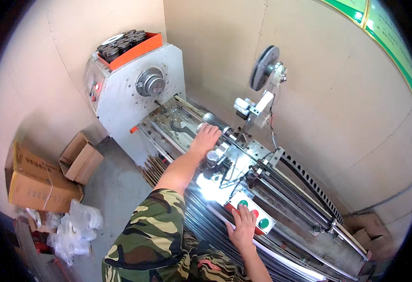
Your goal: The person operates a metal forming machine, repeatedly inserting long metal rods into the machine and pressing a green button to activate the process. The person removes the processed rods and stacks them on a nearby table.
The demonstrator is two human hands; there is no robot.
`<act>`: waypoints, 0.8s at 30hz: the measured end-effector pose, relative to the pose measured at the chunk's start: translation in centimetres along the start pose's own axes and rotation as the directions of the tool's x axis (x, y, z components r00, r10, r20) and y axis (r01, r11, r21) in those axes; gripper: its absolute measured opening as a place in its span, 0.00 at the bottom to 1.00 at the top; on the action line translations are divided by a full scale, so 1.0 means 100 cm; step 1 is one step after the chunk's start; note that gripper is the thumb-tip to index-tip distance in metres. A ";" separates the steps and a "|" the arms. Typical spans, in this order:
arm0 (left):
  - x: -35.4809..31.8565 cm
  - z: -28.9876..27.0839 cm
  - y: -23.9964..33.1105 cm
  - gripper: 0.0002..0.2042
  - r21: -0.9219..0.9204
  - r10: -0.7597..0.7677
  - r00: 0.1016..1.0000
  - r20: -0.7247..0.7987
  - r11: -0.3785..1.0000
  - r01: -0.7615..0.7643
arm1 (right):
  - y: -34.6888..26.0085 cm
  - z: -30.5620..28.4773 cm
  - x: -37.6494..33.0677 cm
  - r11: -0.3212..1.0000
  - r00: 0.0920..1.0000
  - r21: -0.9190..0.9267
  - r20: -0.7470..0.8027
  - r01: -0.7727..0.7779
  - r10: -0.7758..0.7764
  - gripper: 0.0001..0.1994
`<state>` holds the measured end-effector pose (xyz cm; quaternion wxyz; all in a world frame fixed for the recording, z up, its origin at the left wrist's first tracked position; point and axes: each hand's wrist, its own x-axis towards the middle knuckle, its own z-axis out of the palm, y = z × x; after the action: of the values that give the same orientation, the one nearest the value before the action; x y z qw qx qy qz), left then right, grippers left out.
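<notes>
My left hand [207,137] curls its fingers over a round metal part [200,127] on the carriage of a long lathe-like machine; the fingers cover most of that part. A grey hook-shaped spanner [183,129] lies on the machine bed beside it. On the right, my right hand [243,229] lies with fingers stretched over a white control box [270,227] with a red rim. Its fingertips are close to a green button [242,203] and a red button [255,214]; whether one is pressed I cannot tell. Another green button [263,223] stays uncovered.
An orange tray [137,50] of black round pieces sits on the white headstock [121,89] with its chuck [151,83]. Long dark rods [206,230] lie along the front. A reel [264,68] stands behind the carriage. Cardboard boxes [41,181] and plastic bags [76,228] occupy the left floor.
</notes>
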<state>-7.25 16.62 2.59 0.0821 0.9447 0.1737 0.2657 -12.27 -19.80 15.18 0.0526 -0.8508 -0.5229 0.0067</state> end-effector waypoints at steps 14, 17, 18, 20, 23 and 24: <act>-0.002 -0.050 -0.129 0.16 -0.050 0.065 0.998 -0.018 0.997 -0.066 | -0.137 0.004 0.095 0.992 0.984 -0.080 0.147 -0.094 0.105 0.31; 0.001 -0.034 -0.117 0.16 -0.051 0.065 0.993 -0.100 0.996 -0.070 | -0.116 0.008 0.097 0.990 0.983 -0.009 0.116 -0.141 0.141 0.28; -0.001 -0.032 -0.118 0.16 -0.030 0.061 0.994 -0.094 0.997 -0.064 | -0.106 0.007 0.102 0.990 0.982 0.017 0.127 -0.140 0.137 0.27; 0.001 -0.029 -0.114 0.16 -0.020 0.075 0.993 -0.097 0.997 -0.077 | -0.071 0.019 0.101 0.966 0.962 0.079 0.140 -0.245 0.233 0.28; 0.002 -0.019 -0.109 0.16 0.000 0.091 0.994 -0.056 0.996 -0.091 | -0.004 0.021 0.103 0.978 0.949 -0.033 -0.250 -0.208 0.194 0.35; 0.004 -0.021 -0.111 0.15 0.009 0.101 0.995 -0.019 0.995 -0.101 | 0.013 0.018 0.111 0.964 0.930 -0.103 -0.305 -0.245 0.204 0.37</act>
<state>-11.19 27.17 1.78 0.0629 0.9500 0.1276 0.2779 -6.18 -10.31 13.74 0.0685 -0.8982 -0.4075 -0.1497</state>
